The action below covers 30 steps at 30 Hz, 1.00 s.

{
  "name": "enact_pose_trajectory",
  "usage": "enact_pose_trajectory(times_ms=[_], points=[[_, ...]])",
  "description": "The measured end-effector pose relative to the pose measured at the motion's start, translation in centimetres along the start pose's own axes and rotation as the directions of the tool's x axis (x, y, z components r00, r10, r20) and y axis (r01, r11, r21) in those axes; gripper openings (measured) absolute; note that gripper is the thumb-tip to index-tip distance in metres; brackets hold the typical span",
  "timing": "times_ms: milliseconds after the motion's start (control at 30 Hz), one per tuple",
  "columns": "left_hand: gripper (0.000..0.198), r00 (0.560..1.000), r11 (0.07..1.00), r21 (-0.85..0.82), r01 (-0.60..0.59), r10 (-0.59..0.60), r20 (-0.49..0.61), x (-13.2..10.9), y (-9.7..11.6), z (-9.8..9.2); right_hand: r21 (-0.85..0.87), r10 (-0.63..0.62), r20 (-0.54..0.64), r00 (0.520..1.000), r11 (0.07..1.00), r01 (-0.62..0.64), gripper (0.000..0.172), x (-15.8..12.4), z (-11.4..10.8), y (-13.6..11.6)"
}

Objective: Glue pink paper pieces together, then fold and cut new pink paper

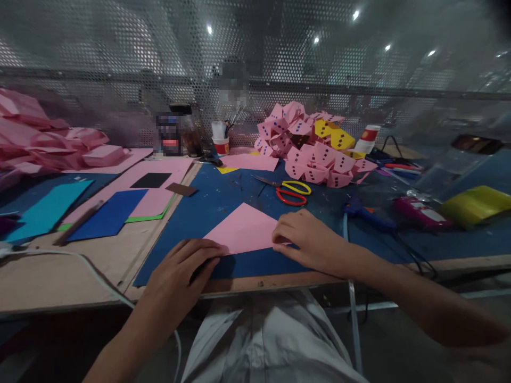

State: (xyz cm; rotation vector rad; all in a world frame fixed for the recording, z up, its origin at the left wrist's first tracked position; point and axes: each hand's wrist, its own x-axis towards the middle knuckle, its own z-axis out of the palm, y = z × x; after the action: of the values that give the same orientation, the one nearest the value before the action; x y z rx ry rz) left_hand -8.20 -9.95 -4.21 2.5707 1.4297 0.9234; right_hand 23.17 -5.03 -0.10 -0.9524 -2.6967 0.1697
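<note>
A pink sheet of paper point(243, 230), folded to a triangle, lies on the blue mat point(223, 199) in front of me. My left hand point(181, 274) rests with fingers stretched flat on the mat, its fingertips touching the paper's left corner. My right hand point(307, 236) lies over the paper's right corner with fingers curled and pressed down on the edge.
Scissors with red and yellow handles point(289, 191) lie beyond the paper. A heap of pink and yellow dotted paper pieces point(315, 146) sits behind. A blue glue gun point(365, 213) lies to the right; coloured sheets point(107, 213) to the left; a white cable point(80, 263) crosses the table.
</note>
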Motion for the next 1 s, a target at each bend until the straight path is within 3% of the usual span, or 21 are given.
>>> enact_pose_trajectory(times_ms=[233, 467, 733, 867, 1000], points=[[0.029, 0.999, 0.999, -0.016, 0.047, -0.047, 0.008, 0.4, -0.5, 0.1, 0.111, 0.034, 0.019, 0.999, 0.993, -0.035, 0.010, 1.5, 0.1, 0.3], [0.029, 1.000, 0.999, -0.048, 0.005, -0.006, -0.023, 1.1, -0.4, 0.3, 0.169, 0.092, 0.057, 0.994, 0.980, -0.101, 0.011, 2.1, 0.0, 0.3], [0.025, 0.998, 0.998, 0.025, -0.059, 0.060, -0.025, 2.2, 0.6, 0.5, 0.214, 0.203, 0.063, 0.977, 0.954, -0.212, 0.013, 1.7, -0.3, 0.3], [0.028, 0.996, 0.995, 0.057, -0.078, 0.080, -0.036, 2.4, 1.0, 0.6, 0.237, 0.205, 0.039, 0.978, 0.949, -0.209, 0.013, 1.4, -0.1, 0.6], [0.028, 0.996, 0.996, 0.089, -0.028, 0.035, -0.082, 2.0, 0.8, 1.0, 0.203, 0.129, -0.023, 0.991, 0.972, -0.121, 0.013, 1.1, 0.5, 0.5]])
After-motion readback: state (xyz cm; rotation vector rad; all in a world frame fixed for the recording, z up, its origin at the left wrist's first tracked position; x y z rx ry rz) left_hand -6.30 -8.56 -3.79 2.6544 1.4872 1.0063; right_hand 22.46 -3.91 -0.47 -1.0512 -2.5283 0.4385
